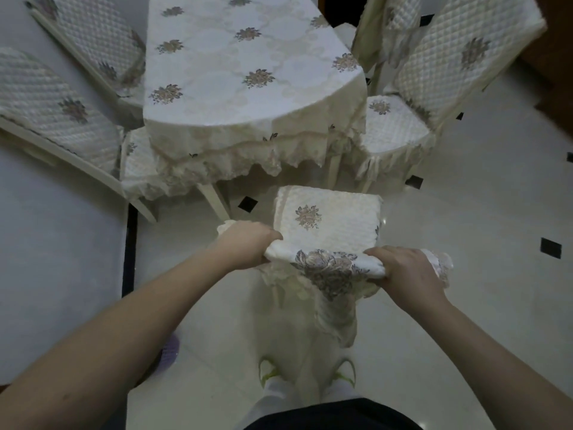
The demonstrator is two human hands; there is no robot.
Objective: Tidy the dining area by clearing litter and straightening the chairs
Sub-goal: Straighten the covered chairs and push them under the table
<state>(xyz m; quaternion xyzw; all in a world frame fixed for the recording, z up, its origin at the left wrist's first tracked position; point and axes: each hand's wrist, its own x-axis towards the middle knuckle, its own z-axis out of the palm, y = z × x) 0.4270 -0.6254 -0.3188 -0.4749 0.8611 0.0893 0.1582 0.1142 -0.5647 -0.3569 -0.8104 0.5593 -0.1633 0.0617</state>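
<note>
A dining chair with a quilted cream cover and flower print (328,218) stands right in front of me, its seat facing the table. My left hand (248,246) grips the left end of the chair's covered top rail. My right hand (403,271) grips the right end of the same rail. The table (235,72) wears a cream cloth with flower motifs and a lace fringe, and its near edge sits just beyond the chair's seat. No litter shows on the tabletop.
Two covered chairs (55,107) lean in on the left side of the table, and another chair (400,125) stands on the right. The floor (465,243) is glossy pale tile with small black squares. My feet (307,373) are below the held chair.
</note>
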